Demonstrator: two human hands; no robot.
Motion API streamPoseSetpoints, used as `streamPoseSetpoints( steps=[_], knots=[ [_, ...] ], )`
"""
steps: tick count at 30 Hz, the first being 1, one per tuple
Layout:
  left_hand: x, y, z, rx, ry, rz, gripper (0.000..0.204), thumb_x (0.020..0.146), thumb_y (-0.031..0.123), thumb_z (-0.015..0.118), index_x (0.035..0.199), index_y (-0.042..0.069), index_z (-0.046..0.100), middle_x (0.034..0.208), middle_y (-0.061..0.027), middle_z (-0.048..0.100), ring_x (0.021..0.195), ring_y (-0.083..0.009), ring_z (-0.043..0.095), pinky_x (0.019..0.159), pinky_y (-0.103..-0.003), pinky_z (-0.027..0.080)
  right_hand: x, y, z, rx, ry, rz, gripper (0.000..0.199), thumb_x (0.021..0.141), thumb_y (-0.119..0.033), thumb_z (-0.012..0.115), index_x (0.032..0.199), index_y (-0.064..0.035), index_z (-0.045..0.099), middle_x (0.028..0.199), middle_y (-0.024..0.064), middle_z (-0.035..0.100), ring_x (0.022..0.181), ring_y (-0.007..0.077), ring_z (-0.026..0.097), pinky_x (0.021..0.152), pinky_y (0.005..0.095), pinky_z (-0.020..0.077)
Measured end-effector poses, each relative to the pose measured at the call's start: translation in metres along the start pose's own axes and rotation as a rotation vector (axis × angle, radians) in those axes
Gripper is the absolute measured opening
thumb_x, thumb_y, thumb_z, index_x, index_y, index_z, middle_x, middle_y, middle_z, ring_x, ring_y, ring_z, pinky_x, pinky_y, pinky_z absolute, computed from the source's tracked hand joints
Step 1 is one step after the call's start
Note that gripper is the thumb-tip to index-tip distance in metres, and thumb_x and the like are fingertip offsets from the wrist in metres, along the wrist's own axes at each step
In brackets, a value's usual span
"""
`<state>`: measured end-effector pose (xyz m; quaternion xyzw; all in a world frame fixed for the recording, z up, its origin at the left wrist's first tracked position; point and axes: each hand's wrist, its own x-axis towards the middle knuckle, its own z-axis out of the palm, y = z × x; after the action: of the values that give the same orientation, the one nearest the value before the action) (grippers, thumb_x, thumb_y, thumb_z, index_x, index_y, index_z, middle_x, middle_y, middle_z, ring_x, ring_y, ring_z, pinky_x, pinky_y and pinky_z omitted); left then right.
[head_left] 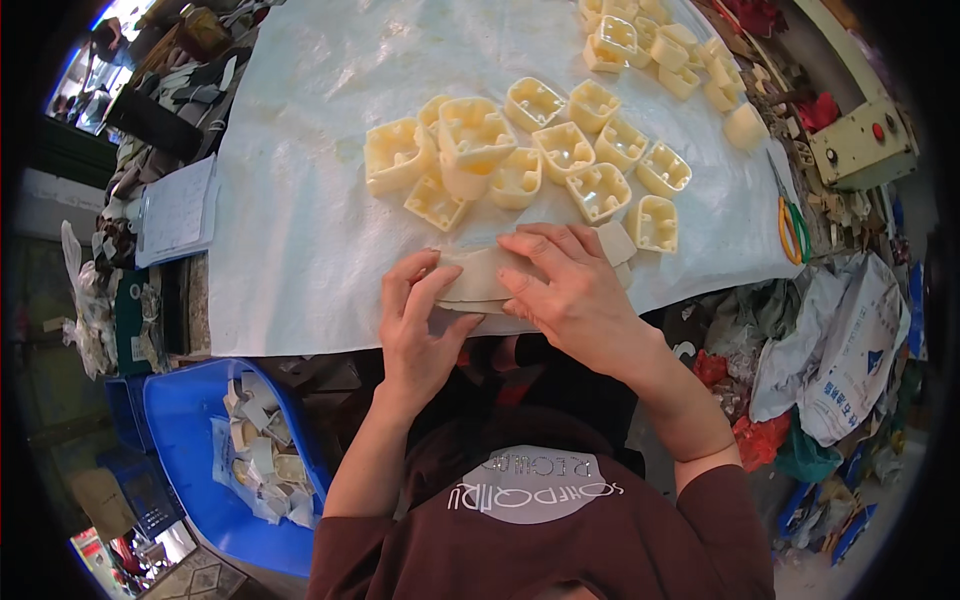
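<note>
A pale cream strip (474,276), flat and made of some sheet-like material I cannot identify, lies at the front edge of the table. My left hand (415,325) grips its left end, fingers over the top and thumb at the near edge. Over the strip's right part bends my right hand (580,290), its thumb and fingers pinching it. More pale flat pieces (616,243) stick out beyond the right hand's knuckles. Just past my hands sits a loose group of pale yellow moulded plastic cups (563,150), hollow with notched inner walls; one is stacked on others.
White sheeting (300,200) covers the table. More yellow cups (675,50) are heaped at the far right. Scissors (792,225) with orange and green handles lie at the right edge, near a control box (862,145). A blue bin (185,440) with scraps stands lower left, below a clipboard (178,215).
</note>
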<state>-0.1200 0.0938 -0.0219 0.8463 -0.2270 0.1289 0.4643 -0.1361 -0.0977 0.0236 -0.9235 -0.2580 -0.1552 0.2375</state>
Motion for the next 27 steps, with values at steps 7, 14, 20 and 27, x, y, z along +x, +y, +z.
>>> streamPoseSetpoints(
  steps=[7, 14, 20, 27],
  knots=[
    [-0.001, -0.003, 0.004, 0.0, 0.041, 0.011, 0.068, 0.051, -0.006, 0.078, 0.112, 0.007, 0.053, 0.113, -0.0138, 0.05, 0.102, -0.0319, 0.052, 0.082, -0.037, 0.048, 0.001, -0.005, 0.013, -0.215, -0.028, -0.101, 0.016, 0.063, -0.008, 0.061, 0.077, -0.0035, 0.056, 0.088, 0.0063, 0.05, 0.083, 0.0231, 0.051, 0.073, 0.034, 0.0452],
    [-0.004, 0.0, 0.007, 0.005, 0.082, -0.078, 0.08, 0.05, -0.007, 0.078, 0.121, 0.008, 0.045, 0.113, -0.0146, 0.05, 0.102, -0.0335, 0.052, 0.083, -0.038, 0.048, 0.006, -0.019, 0.015, -0.195, -0.036, -0.13, 0.014, 0.063, -0.009, 0.06, 0.073, -0.0015, 0.054, 0.085, 0.0096, 0.053, 0.081, 0.0223, 0.055, 0.065, 0.0319, 0.0487],
    [0.001, 0.003, -0.007, 0.013, -0.048, -0.038, 0.08, 0.052, -0.005, 0.078, 0.124, 0.008, 0.043, 0.116, -0.015, 0.047, 0.105, -0.0339, 0.05, 0.085, -0.039, 0.047, 0.003, -0.006, 0.01, -0.016, -0.062, -0.061, 0.016, 0.065, -0.008, 0.064, 0.077, -0.0016, 0.055, 0.084, 0.0083, 0.051, 0.08, 0.0222, 0.056, 0.064, 0.0328, 0.0492],
    [-0.001, 0.001, -0.009, -0.02, -0.036, -0.068, 0.079, 0.053, -0.005, 0.078, 0.123, 0.007, 0.044, 0.118, -0.0147, 0.047, 0.106, -0.0325, 0.051, 0.086, -0.038, 0.046, 0.022, -0.021, 0.009, -0.112, -0.165, 0.031, 0.013, 0.07, -0.004, 0.064, 0.08, -0.0037, 0.056, 0.085, 0.0071, 0.052, 0.077, 0.0227, 0.058, 0.059, 0.034, 0.0487]
  ],
)
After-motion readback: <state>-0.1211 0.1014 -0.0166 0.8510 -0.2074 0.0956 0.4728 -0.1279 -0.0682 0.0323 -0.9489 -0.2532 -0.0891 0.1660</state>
